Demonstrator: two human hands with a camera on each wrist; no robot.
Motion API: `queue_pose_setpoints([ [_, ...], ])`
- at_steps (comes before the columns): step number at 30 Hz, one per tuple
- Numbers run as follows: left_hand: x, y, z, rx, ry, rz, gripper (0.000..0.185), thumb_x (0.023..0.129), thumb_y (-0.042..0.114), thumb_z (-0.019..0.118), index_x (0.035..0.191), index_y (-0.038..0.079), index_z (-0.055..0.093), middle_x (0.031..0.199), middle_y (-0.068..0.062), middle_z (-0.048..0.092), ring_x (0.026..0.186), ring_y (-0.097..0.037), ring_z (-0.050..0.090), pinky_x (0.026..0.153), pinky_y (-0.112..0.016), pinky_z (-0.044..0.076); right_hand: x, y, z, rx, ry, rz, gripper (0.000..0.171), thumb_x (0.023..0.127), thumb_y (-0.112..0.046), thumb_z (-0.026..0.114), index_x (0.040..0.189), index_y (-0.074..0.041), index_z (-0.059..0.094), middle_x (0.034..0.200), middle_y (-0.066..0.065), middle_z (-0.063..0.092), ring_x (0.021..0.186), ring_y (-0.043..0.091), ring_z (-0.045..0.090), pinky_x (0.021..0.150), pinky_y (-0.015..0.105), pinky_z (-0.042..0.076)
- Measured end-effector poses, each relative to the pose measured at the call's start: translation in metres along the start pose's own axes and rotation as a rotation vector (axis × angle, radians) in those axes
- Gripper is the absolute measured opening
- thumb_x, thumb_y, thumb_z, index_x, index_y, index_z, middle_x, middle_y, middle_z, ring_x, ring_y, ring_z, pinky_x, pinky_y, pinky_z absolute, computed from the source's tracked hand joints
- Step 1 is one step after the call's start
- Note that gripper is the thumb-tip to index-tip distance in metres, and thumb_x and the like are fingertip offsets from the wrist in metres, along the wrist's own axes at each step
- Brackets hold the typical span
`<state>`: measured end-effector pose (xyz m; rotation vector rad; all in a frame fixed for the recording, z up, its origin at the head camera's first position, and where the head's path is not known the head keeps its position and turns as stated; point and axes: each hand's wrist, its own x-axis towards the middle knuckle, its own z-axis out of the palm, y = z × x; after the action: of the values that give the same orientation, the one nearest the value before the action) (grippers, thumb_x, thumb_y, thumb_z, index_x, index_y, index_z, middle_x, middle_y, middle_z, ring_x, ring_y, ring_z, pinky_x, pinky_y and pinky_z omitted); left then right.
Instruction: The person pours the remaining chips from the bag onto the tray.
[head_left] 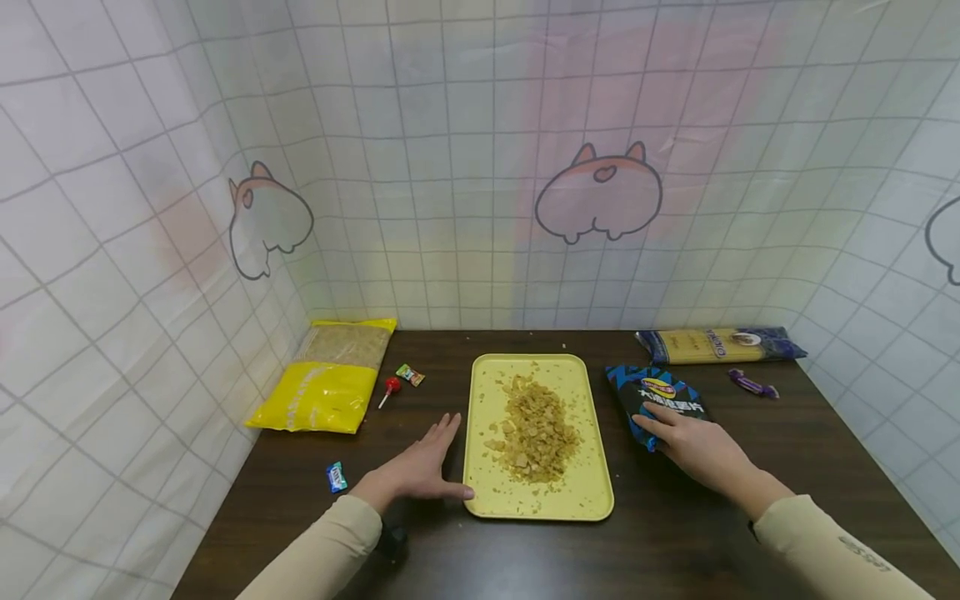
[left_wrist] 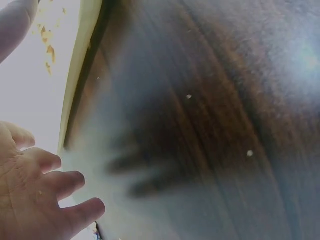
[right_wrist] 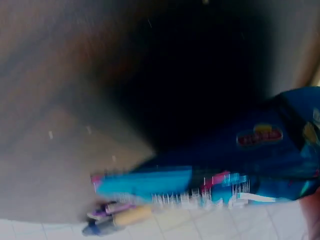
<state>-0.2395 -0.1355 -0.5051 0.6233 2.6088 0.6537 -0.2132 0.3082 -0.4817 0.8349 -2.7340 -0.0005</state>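
A yellow tray (head_left: 487, 492) holds a loose heap of crushed chips (head_left: 538, 433). My left hand (head_left: 420, 467) lies beside its left edge with fingers spread, thumb tip at the rim. In the left wrist view, the fingers of the left hand (left_wrist: 37, 187) are loosely bent and hold nothing. To the right of the tray, my right hand (head_left: 697, 446) grips the near part of a black and blue chip bag (head_left: 667, 392). The right wrist view is blurred; the chip bag (right_wrist: 240, 150) fills its lower right, and most of the hand is out of frame.
At the left lie a yellow bag (head_left: 330, 383), a red lollipop (head_left: 392, 385), a green candy (head_left: 410, 375) and a blue candy (head_left: 336, 477). A pasta pack (head_left: 720, 345) and a purple candy (head_left: 752, 384) lie at the back right. Grid-patterned curtains (head_left: 480, 208) enclose the dark table (head_left: 442, 550).
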Motion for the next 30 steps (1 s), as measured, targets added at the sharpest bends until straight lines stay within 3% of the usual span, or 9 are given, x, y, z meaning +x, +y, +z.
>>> queue_pose_setpoints([
  [3, -0.001, 0.000, -0.003, -0.003, 0.001, -0.007, 0.119, 0.083, 0.054, 0.080, 0.164, 0.003, 0.010, 0.171, -0.023, 0.009, 0.157, -0.044, 0.016, 0.122, -0.063, 0.025, -0.004, -0.004, 0.006, 0.134, -0.063, 0.077, 0.067, 0.082, -0.017, 0.085, 0.143, -0.006, 0.059, 0.145, 0.024, 0.057, 0.087, 0.030, 0.074, 0.058, 0.032, 0.054],
  [6, 0.000, 0.000, -0.005, 0.000, 0.001, -0.010, 0.118, 0.084, 0.054, 0.080, 0.165, 0.004, 0.009, 0.171, -0.023, 0.008, 0.157, -0.044, 0.016, 0.122, -0.063, 0.024, -0.007, -0.006, 0.008, 0.273, -0.125, 0.169, 0.075, 0.087, -0.032, 0.081, 0.149, -0.003, 0.051, 0.151, 0.029, 0.048, 0.107, 0.042, 0.069, 0.075, 0.048, 0.059],
  [8, 0.000, -0.001, -0.006, 0.001, -0.001, -0.013, 0.118, 0.084, 0.054, 0.079, 0.165, 0.005, 0.009, 0.171, -0.023, 0.008, 0.157, -0.044, 0.016, 0.122, -0.063, 0.024, -0.008, -0.006, 0.010, 0.332, -0.170, 0.225, 0.082, 0.090, -0.046, 0.075, 0.153, -0.003, 0.046, 0.154, 0.031, 0.043, 0.122, 0.049, 0.061, 0.088, 0.057, 0.056],
  [12, 0.000, -0.002, -0.007, 0.001, -0.001, -0.018, 0.118, 0.083, 0.054, 0.080, 0.165, 0.004, 0.010, 0.171, -0.023, 0.008, 0.156, -0.046, 0.017, 0.122, -0.062, 0.024, -0.012, -0.006, 0.015, 0.374, -0.237, 0.294, 0.087, 0.094, -0.061, 0.063, 0.155, -0.004, 0.042, 0.155, 0.033, 0.039, 0.135, 0.056, 0.047, 0.099, 0.066, 0.047],
  [22, 0.001, -0.002, -0.011, 0.013, 0.010, -0.006, 0.116, 0.084, 0.053, 0.079, 0.164, 0.003, 0.011, 0.171, -0.025, 0.009, 0.156, -0.047, 0.017, 0.122, -0.061, 0.025, -0.019, -0.003, 0.022, 0.397, -0.291, 0.342, 0.081, 0.098, -0.057, 0.058, 0.155, -0.002, 0.042, 0.153, 0.038, 0.039, 0.137, 0.065, 0.036, 0.101, 0.074, 0.040],
  [30, 0.005, 0.005, -0.033, 0.062, 0.025, 0.032, 0.112, 0.089, 0.052, 0.075, 0.164, 0.000, 0.009, 0.170, -0.028, 0.008, 0.154, -0.052, 0.016, 0.120, -0.066, 0.026, -0.018, 0.000, 0.013, 0.389, -0.261, 0.306, 0.086, 0.096, -0.057, 0.063, 0.156, -0.002, 0.039, 0.152, 0.037, 0.040, 0.137, 0.064, 0.037, 0.101, 0.073, 0.040],
])
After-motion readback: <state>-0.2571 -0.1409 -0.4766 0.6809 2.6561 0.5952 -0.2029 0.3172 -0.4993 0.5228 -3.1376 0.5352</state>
